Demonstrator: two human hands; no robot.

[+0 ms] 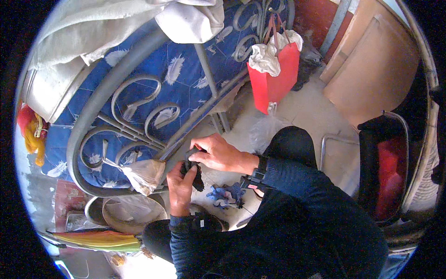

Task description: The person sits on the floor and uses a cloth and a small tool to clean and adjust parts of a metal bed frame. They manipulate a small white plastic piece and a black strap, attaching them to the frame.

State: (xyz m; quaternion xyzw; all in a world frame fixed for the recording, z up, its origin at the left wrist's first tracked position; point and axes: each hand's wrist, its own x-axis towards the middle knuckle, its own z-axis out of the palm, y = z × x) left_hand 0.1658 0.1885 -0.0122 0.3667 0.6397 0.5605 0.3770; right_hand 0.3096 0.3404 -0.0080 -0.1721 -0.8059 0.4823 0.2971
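A small dark, soft-looking piece (pixel 198 180), perhaps fabric, is held between my two hands above the floor. My left hand (pixel 180 188) grips it from the left, thumb pressed on top. From the right, my right hand (pixel 219 153) pinches its upper end between thumb and fingers. Much of the piece is hidden by my fingers, so its exact kind cannot be told. On the floor below lies a heap of blue, dark and whitish cloth scraps (pixel 226 196).
A grey metal bed frame (pixel 83 115) with scrolls stands ahead, around a blue feather-patterned mattress (pixel 188 66). A tied plastic bag (pixel 144 174) and a red paper bag (pixel 275 83) hang from it. A round bin (pixel 134 214) stands left; a red-seated chair (pixel 388 174) right.
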